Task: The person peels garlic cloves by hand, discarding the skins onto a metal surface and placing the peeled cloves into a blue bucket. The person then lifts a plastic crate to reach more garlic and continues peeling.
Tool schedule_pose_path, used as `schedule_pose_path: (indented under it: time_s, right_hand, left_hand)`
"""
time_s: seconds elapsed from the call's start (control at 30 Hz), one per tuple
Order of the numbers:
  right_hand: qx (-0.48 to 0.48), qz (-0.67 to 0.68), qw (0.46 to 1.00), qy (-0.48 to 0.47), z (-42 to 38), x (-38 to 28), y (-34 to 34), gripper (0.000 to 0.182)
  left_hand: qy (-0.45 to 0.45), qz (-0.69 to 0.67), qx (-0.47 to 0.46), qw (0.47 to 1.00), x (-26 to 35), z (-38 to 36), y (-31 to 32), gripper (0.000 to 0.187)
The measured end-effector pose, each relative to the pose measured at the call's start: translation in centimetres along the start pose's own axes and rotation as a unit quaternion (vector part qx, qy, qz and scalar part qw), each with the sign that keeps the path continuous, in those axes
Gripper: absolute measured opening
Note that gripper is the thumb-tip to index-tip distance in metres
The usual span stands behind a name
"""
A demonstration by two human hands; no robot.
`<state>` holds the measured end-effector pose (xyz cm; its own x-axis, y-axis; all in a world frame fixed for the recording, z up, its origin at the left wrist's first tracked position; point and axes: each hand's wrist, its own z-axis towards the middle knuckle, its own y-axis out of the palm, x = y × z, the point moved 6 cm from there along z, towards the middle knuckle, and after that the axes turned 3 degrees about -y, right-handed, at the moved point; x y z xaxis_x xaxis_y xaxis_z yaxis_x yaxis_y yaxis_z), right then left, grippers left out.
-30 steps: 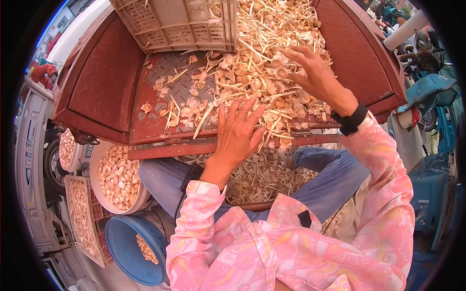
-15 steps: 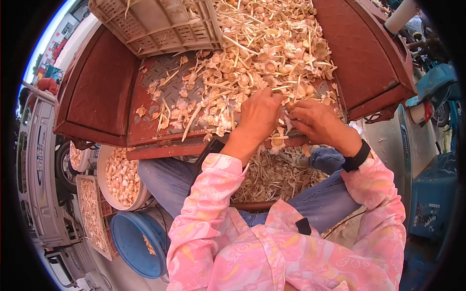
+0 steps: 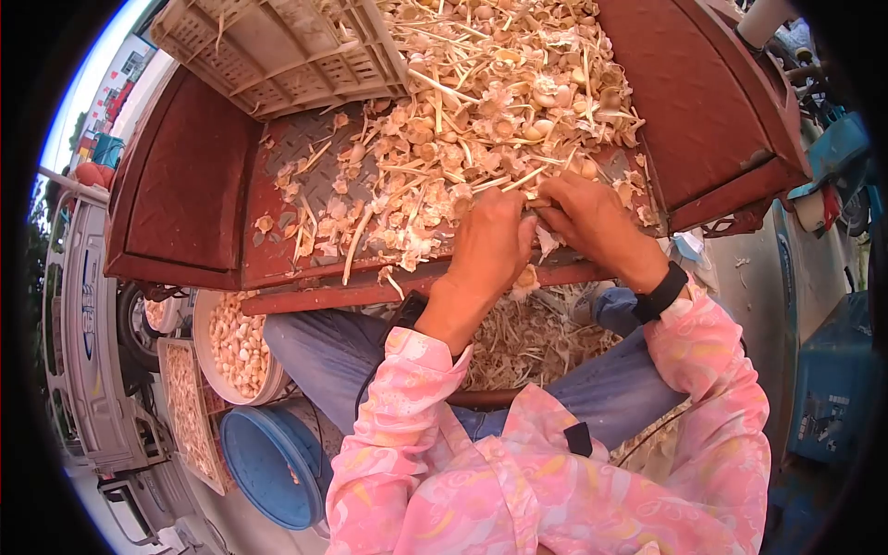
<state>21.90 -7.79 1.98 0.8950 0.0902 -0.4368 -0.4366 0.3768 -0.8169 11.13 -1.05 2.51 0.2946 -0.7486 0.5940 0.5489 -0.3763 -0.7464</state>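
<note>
Left hand (image 3: 486, 236): fingers bent inward, tips close to the right hand's; whether it grips a piece is hidden.
Right hand (image 3: 601, 222): curled, fingertips angled toward the left; its grip cannot be told either.
Work: both hands meet over the cart's near edge (image 3: 333, 294), seemingly busy with one small piece between the fingertips.
Handling: probably calls for a light pinch and hands close together, as the bits are small and papery.
Garlic (image 3: 499, 102): a loose heap of bulbs, skins and stalks, at 12 o'clock from the hands.
Crate (image 3: 287, 55): tilted, at 10 o'clock, beside the heap.
White tub (image 3: 276, 377): at 8 o'clock, holding pale cloves.
Low crate (image 3: 209, 413): also toward 8, beyond that tub.
Blue tub (image 3: 264, 462): between 7 and 8, a few pale bits inside.
Scraps (image 3: 546, 351): at 6 o'clock, between the legs.
</note>
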Motion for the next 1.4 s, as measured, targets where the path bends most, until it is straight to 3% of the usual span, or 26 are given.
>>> schedule_pose_path:
  time_s: [0.13,0.33,0.53,0.7,0.8,0.87,0.9,1.03,1.13,1.27,1.3,1.4]
  right_hand:
    - [0.004,0.076,0.997,0.032,-0.5,0.6,0.4,0.013]
    - [0.029,-0.02,0.999,0.014,-0.9,-0.4,0.5,0.013]
    - [0.059,0.102,0.993,0.003,-1.3,-1.2,0.2,0.011]
    - [0.052,0.258,0.961,0.084,-2.0,-2.2,-0.7,0.01]
    - [0.043,0.386,0.912,0.128,-2.1,-1.4,-0.7,0.011]
    - [0.029,0.489,0.848,0.203,-2.0,0.3,-0.3,0.012]
    - [0.047,0.48,0.85,0.212,-1.6,1.1,-0.3,0.013]
    - [0.042,0.61,0.719,0.329,-0.7,1.5,1.1,0.012]
    - [0.032,0.561,0.765,0.315,-0.6,2.7,1.5,0.015]
    - [0.04,0.426,0.866,0.26,-0.5,2.9,0.5,0.013]
    - [0.033,0.371,0.896,0.242,-0.7,3.4,1.0,0.012]
    - [0.041,0.282,0.933,0.22,-0.6,3.1,0.8,0.011]
  left_hand:
    - [-0.069,-0.107,0.018,0.992,-0.7,0.3,1.0,0.015]
    - [-0.034,-0.047,0.048,0.997,-0.6,0.6,1.7,0.009]
    - [-0.089,-0.115,0.081,0.986,-0.6,-1.2,1.5,0.012]
    - [-0.238,-0.473,0.025,0.848,-2.8,-3.0,2.8,0.013]
    - [-0.25,-0.488,0.027,0.836,-4.2,-3.5,1.4,0.016]
    - [-0.202,-0.365,0.003,0.909,-3.4,-3.1,-0.3,0.018]
    - [-0.054,-0.099,0.018,0.993,-0.3,-1.7,-3.2,0.022]
    - [0.021,0.112,-0.001,0.994,-0.4,1.4,-1.3,0.029]
    - [-0.026,0.142,-0.054,0.988,-0.7,1.4,-1.5,0.032]
    - [-0.084,0.161,-0.032,0.983,-0.5,0.3,-4.1,0.032]
    - [-0.029,0.105,0.027,0.994,0.2,0.6,-4.2,0.024]
    - [0.077,0.116,0.023,0.99,0.5,2.4,-1.2,0.016]
